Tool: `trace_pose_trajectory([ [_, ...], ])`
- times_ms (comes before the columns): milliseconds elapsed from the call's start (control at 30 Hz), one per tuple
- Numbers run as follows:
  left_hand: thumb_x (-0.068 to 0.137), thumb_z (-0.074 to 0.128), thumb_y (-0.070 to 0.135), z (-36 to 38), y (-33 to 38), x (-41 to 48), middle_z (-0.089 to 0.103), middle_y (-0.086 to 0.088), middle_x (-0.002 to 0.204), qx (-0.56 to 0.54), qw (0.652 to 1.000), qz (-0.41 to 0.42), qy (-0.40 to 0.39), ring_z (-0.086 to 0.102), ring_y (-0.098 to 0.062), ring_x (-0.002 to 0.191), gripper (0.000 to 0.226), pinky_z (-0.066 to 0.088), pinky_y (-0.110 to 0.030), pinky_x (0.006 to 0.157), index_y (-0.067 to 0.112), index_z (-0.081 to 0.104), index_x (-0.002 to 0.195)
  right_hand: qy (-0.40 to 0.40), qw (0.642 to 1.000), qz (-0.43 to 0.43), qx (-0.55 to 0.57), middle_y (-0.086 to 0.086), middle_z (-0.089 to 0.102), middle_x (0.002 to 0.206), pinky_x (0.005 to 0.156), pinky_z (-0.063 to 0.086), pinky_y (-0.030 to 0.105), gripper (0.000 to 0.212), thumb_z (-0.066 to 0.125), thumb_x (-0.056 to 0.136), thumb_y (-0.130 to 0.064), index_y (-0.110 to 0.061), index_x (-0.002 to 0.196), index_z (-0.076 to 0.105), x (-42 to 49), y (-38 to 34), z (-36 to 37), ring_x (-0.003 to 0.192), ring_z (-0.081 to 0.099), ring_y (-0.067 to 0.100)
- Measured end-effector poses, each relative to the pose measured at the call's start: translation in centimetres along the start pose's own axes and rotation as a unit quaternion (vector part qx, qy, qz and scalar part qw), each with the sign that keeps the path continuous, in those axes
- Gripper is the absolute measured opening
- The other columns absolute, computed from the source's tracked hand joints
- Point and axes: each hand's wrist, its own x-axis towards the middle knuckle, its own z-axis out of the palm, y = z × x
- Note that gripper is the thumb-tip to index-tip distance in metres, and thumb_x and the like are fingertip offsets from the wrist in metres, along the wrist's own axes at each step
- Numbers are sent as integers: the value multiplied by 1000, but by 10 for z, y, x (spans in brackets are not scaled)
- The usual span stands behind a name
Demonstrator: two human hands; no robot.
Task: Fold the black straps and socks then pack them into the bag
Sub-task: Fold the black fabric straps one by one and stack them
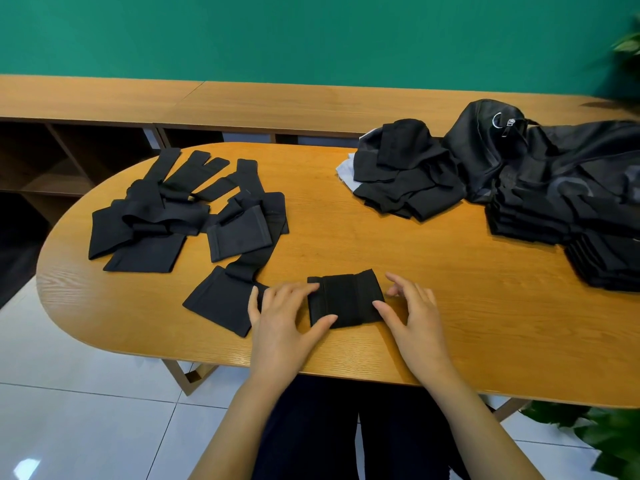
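The person's left hand [280, 320] and right hand [415, 317] are bare, with slim fingers and short, rounded nails. The bare forearms [239, 420] show uncovered all the way to the lower edge of the view. The lap is clothed in dark navy trousers [311, 431] of plain, smooth cloth, with a narrow gap showing between the two legs.

1. Tabletop [450, 306]: wood, visible grain, satin sheen.
2. Folded strap [344, 299] on the tabletop: matt black cloth.
3. Bag [485, 147] on the tabletop: faintly shiny black fabric, metal ring [497, 120].
4. Floor [69, 393] below the tabletop: glossy white tiles.
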Motion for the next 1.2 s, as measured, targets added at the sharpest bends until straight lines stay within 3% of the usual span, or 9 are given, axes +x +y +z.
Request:
trace_pose_trajectory([
  [133, 74, 49, 76, -1, -1, 1, 52, 24, 131, 18, 998, 30, -48, 31, 0, 135, 66, -15, -47, 117, 35, 62, 123, -3, 1000, -4, 3, -18, 52, 112, 87, 32, 10, 40, 57, 93, -39, -34, 132, 49, -1, -2, -1, 112, 38, -1],
  [367, 79, 41, 74, 1, -2, 2, 57, 19, 132, 44, 996, 32, -66, 35, -4, 135, 64, -15, -52, 117, 34, 64, 123, 7, 998, -19, 55, -26, 49, 113, 98, 42, 29, 9, 53, 93, -40, -34, 99, 54, -6, -8, -2, 116, 43, -1],
  [533, 85, 23, 77, 8, 5, 7, 63, 15, 123, 101, 993, 34, -51, 43, -10, 129, 73, -15, -51, 117, 31, 70, 115, -26, 990, -123, -56, -27, 43, 132, 103, 21, 24, 44, 33, 92, -59, -28, 88, 64, -10, -9, -10, 126, 26, -5],
  [633, 81, 14, 81, 15, 18, 14, 63, 14, 121, 96, 993, 19, -64, 41, -11, 129, 83, -16, -50, 115, 31, 71, 114, -87, 966, -170, -173, -22, 36, 149, 116, 7, 32, 54, 26, 95, -63, -32, 98, 71, -12, -7, -23, 139, 19, 6],
  [767, 84, 23, 73, 32, 46, 21, 57, 17, 128, 98, 988, 19, -121, 35, -7, 132, 69, -19, -49, 114, 34, 65, 123, -132, 943, -180, -245, -19, 32, 154, 119, -8, 35, 76, 7, 91, -68, -31, 121, 67, -13, 1, -42, 144, 18, 6],
  [867, 90, 24, 64, 48, 66, 29, 51, 19, 136, 90, 982, 25, -164, 28, -5, 137, 60, -21, -50, 114, 37, 59, 129, -143, 948, -137, -251, -19, 38, 151, 120, -5, 31, 72, 6, 88, -68, -30, 113, 62, -14, 11, -59, 142, 25, 1],
  [933, 87, 10, 67, 58, 78, 32, 46, 20, 142, 76, 979, 41, -187, 23, -5, 141, 71, -23, -50, 113, 38, 54, 134, -128, 951, -97, -263, -18, 42, 148, 121, 3, 32, 59, 12, 88, -68, -31, 108, 54, -14, 21, -72, 138, 30, 0],
  [1100, 89, 2, 66, 80, 93, 31, 43, 17, 146, 92, 976, 53, -188, 19, -8, 144, 76, -24, -48, 113, 35, 47, 141, -102, 931, -42, -349, -15, 36, 151, 119, 14, 36, 57, 27, 97, -60, -37, 149, 28, -12, 52, -108, 139, 32, 7],
  [1200, 86, -6, 71, 88, 87, 29, 45, 17, 144, 100, 980, 62, -160, 22, -8, 143, 86, -28, -45, 111, 33, 51, 139, -93, 920, 10, -380, -14, 26, 157, 119, 15, 40, 71, 7, 90, -70, -37, 152, 22, -9, 74, -130, 144, 25, 11],
])
